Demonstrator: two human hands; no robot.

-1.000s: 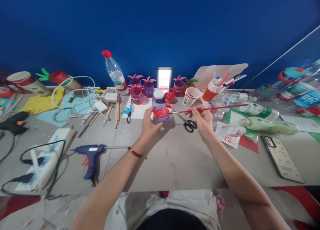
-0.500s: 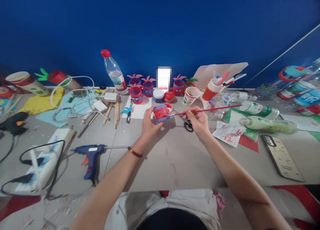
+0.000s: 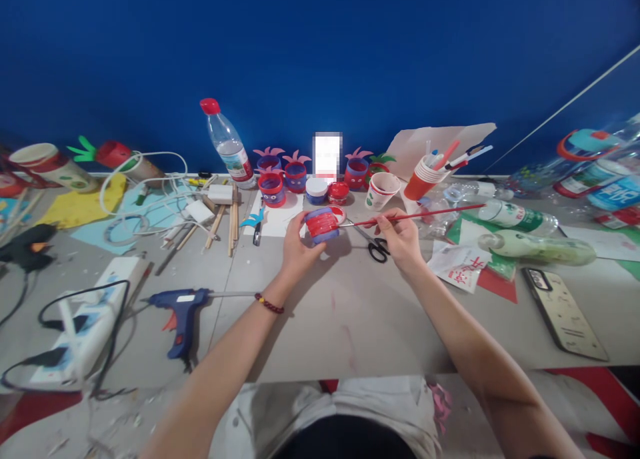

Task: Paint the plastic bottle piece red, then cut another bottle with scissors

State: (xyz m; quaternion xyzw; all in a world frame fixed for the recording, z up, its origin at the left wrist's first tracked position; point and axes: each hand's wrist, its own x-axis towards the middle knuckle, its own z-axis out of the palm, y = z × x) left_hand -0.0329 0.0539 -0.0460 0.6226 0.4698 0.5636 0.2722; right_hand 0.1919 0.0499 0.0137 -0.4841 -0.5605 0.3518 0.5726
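Apparently, painting is in hand: the red-and-blue cup (image 3: 322, 224) is held near the frame's centre by the left grip (image 3: 300, 249), and the red brush (image 3: 435, 212) is pinched in the right grip (image 3: 403, 240). A steady cup and light stroke seem called for. Whether the bristles touch cannot be told; the cup's underside is hidden, and bottles (image 3: 611, 187) are cut off at the right edge.
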